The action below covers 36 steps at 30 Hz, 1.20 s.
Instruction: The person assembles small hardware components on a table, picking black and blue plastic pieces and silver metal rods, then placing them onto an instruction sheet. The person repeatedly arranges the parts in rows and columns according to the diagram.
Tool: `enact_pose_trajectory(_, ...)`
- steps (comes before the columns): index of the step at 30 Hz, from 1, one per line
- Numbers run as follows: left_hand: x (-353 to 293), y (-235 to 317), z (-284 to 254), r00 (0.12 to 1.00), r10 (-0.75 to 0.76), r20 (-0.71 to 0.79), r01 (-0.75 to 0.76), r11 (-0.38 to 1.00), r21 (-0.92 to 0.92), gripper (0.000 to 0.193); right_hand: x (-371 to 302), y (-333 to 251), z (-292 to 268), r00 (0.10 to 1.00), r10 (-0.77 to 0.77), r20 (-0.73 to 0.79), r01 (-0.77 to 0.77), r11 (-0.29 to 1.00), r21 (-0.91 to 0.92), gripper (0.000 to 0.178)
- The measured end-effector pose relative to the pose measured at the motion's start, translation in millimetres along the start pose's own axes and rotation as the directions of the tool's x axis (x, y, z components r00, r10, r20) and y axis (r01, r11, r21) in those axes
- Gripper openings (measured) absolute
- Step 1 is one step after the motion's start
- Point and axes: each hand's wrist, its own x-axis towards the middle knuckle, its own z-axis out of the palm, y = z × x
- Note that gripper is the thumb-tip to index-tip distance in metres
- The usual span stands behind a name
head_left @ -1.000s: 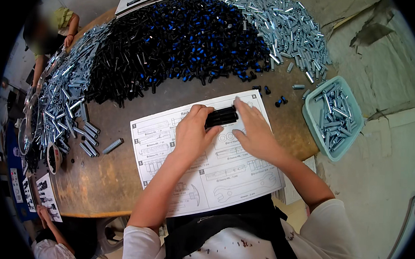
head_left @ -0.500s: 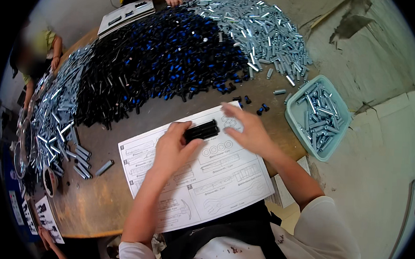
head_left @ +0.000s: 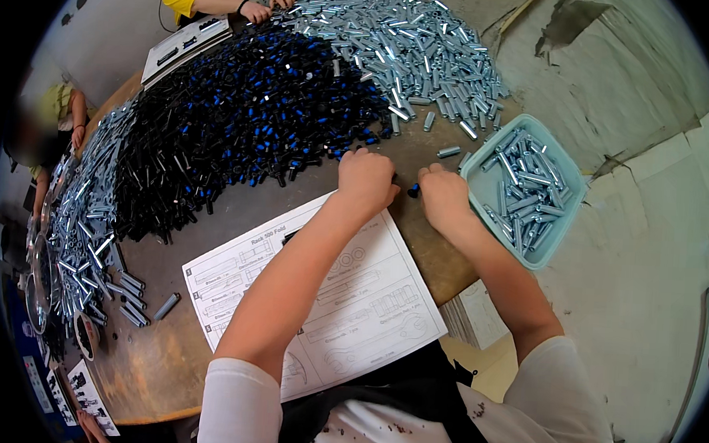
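Note:
My left hand (head_left: 366,180) is over the far right corner of a printed parts sheet (head_left: 374,303), fingers curled down at the near edge of a heap of black bolts with blue patches (head_left: 257,96). Whatever its fingertips grip is hidden. My right hand (head_left: 444,198) rests on the table just left of the pale green tub, its fingers bent together over something I cannot make out. Between my hands lies a loose black-and-blue bolt (head_left: 413,190), close to the right fingertips. On the sheet, a black part (head_left: 289,237) peeks out from behind my left forearm.
Silver metal sleeves fill the pale green tub (head_left: 473,184) and form a pile (head_left: 435,57) at the far right and another (head_left: 91,200) at the left. Across the table, a person in yellow (head_left: 257,12) reaches into the heap. Another person (head_left: 75,119) is at the left.
My left hand has left the black cylindrical parts on the sheet and moved far right to the bolts. My right hand has moved right, toward the tub. The view has shifted slightly.

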Motion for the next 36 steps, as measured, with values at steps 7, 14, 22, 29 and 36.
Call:
enact_pose_trajectory(7, 18, 31, 35, 0.997, 0.072, -0.017, -0.073, 0.997, -0.029, 0.02, -42, 23, -51, 0.949, 0.132, -0.287, 0.019, 0.882, 0.471, 0.025)
enact_pose_trajectory(14, -90, 40, -22, 0.997, 0.071, -0.028, -0.077, 0.934, -0.35, 0.018, -74, 35, -65, 0.996, 0.077, -0.035, -0.004, 0.449, 0.893, 0.018)
enact_pose_trajectory(22, -196, 83, 7, 0.981, -0.052, -0.188, -0.024, 0.926, -0.378, 0.017, -100, -29, -59, 0.945, -0.318, 0.079, 0.041, 0.355, 0.934, 0.011)
enact_pose_trajectory(29, -180, 71, 0, 0.967, -0.078, -0.242, -0.022, 0.922, -0.387, 0.026, -93, -22, -55, 0.899, -0.437, 0.026, 0.244, 0.55, 0.798, 0.017)
enact_pose_trajectory(36, -29, -16, -9, 0.956, -0.149, -0.253, 0.104, 0.978, -0.181, 0.023, -2, -3, -11, 0.975, -0.014, -0.222, 0.113, 0.888, 0.445, 0.022)
